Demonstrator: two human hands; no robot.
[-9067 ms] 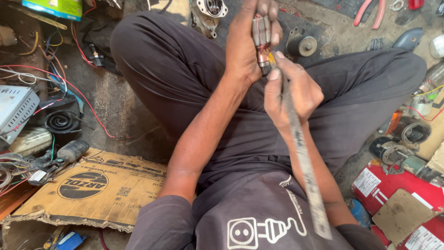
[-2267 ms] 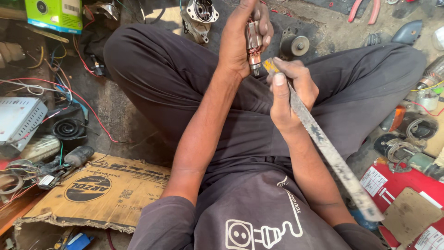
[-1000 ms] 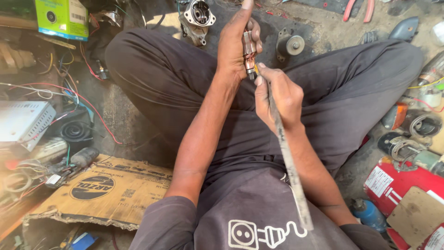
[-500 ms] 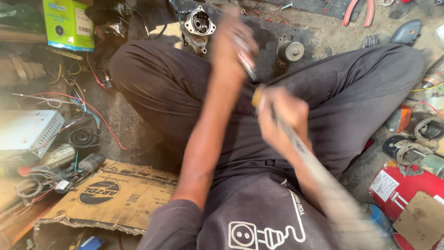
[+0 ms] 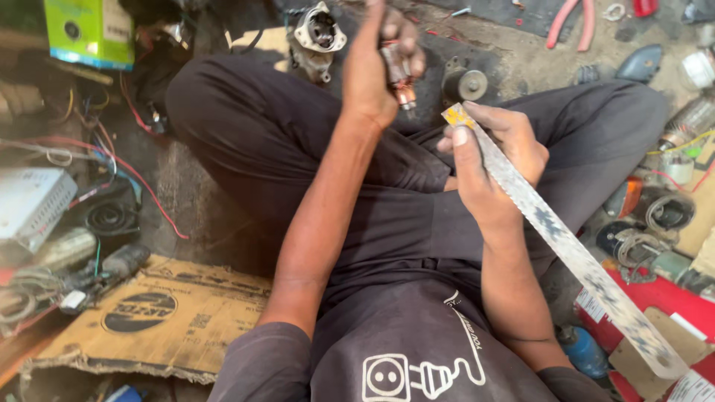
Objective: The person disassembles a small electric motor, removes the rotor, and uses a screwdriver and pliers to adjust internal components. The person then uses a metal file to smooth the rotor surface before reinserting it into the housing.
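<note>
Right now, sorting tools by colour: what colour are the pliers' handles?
Pink pliers, head view.

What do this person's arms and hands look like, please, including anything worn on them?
Both arms are bare from the short sleeves of a dark grey T-shirt, which bears a white plug-and-socket drawing on the chest. The left hand and right hand wear no gloves; no rings, watch or bands show. Dark trousers cover the crossed legs.

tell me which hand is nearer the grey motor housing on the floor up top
Left. The left hand, gripping a small armature, is just beside the motor housing; the right hand, holding the saw blade, sits lower and farther.
</note>
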